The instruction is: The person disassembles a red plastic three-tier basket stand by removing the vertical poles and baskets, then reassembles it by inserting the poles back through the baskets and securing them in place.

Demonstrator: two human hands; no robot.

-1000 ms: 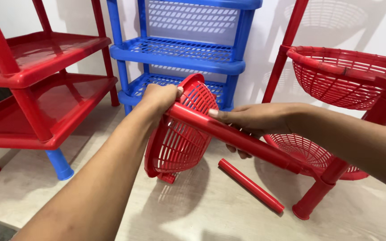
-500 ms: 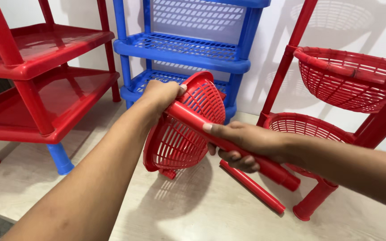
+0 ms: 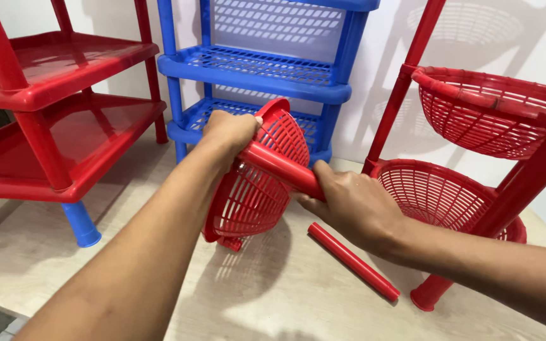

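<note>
Your left hand point(image 3: 227, 131) is clenched on the rim of one loose red basket point(image 3: 254, 183) at the centre of the frame, where a red tube point(image 3: 279, 167) meets that rim. Your right hand point(image 3: 349, 205) is wrapped around the lower end of the same tube, fingers curled under it and thumb lying along its top. The basket is tipped on its side, its open mouth turned toward the left of the frame, and its lower edge sits low over the pale floor point(image 3: 285, 297); whether it touches I cannot tell. Both forearms reach in from the bottom edge, the left rising from lower left, the right coming in from the right edge with the wrist bent toward the centre.

One more red tube point(image 3: 352, 260) lies loose on the floor just below your right hand, slanting down toward the lower right. To the right stands one red basket stand point(image 3: 526, 183) with two baskets showing on it: one at upper right point(image 3: 494, 110), one lower point(image 3: 437, 196), right behind your right hand. Behind the held basket, at top centre, is one blue rack point(image 3: 254, 69) with slotted shelves. At the left is one red shelf unit point(image 3: 58, 107) with two solid shelves in view and one blue foot point(image 3: 80, 224).
</note>
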